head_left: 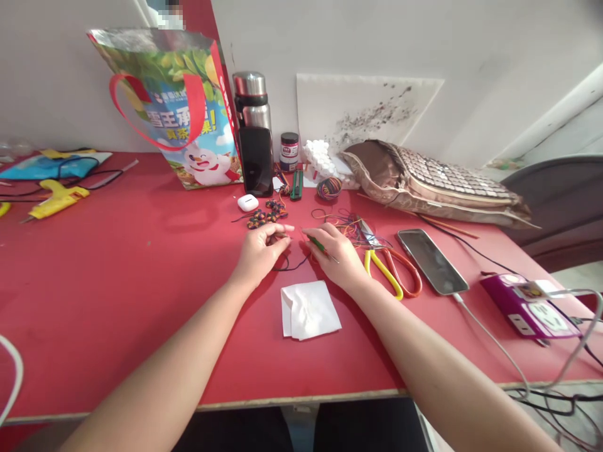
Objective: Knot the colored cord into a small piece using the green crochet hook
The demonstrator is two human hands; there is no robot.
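My left hand (pixel 262 251) rests on the red table (pixel 117 282), its fingers pinched on a thin dark cord (pixel 289 266) that loops below it. My right hand (pixel 335 252) is closed on a thin green-handled tool (pixel 324 248) whose metal tip sticks out to the right. The two hands nearly touch at the fingertips. Just beyond them lie small multicoloured knotted pieces (pixel 266 215) and a tangle of coloured cords (pixel 346 223).
A folded white tissue (pixel 308 309) lies below the hands. Yellow and orange scissors (pixel 393 270), a phone (pixel 432 260) on a cable and a purple power strip (pixel 530 309) sit to the right. A printed bag (pixel 186 107), flask (pixel 253 103), earbud case (pixel 247 202) and brown pouch (pixel 424 182) stand behind.
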